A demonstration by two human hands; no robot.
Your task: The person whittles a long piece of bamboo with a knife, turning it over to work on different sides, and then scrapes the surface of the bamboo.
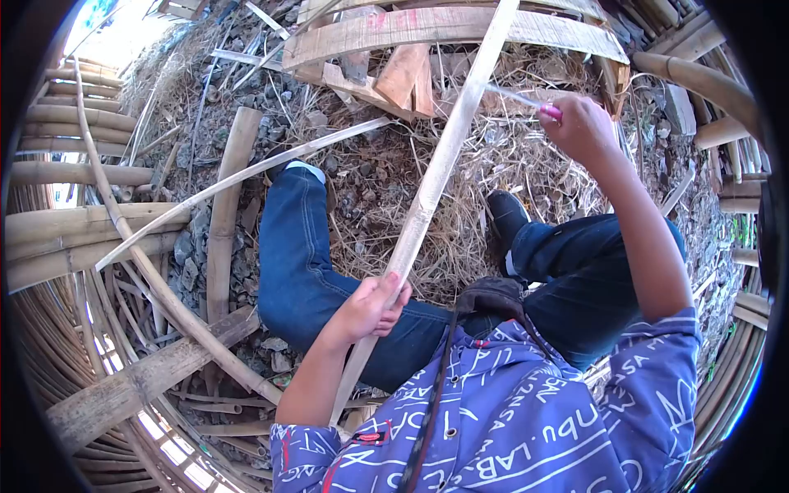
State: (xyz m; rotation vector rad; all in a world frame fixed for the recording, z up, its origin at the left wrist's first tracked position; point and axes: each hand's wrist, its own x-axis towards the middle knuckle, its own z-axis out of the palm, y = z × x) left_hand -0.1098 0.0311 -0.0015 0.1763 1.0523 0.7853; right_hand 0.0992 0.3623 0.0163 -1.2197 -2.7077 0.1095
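Note:
My left hand [371, 310] is wrapped round a long pale bamboo strip [433, 182], which slants from beside my left arm up past the top edge of the view. In my right hand [582, 131] is a knife [549, 110] with a pink handle, the fingers closed round it. Its thin blade points left toward the strip, and the tip lies close to the strip's right edge; whether the two touch I cannot tell. Most of the handle is hidden in my fist.
A curved wooden plank frame [460, 26] stands in front of me. Another thin strip [246, 172] lies across a bamboo post [230, 205] at left. Bamboo poles [90, 234] are stacked on the left, more poles [715, 90] at right. Dry shavings [386, 214] cover the ground between my legs.

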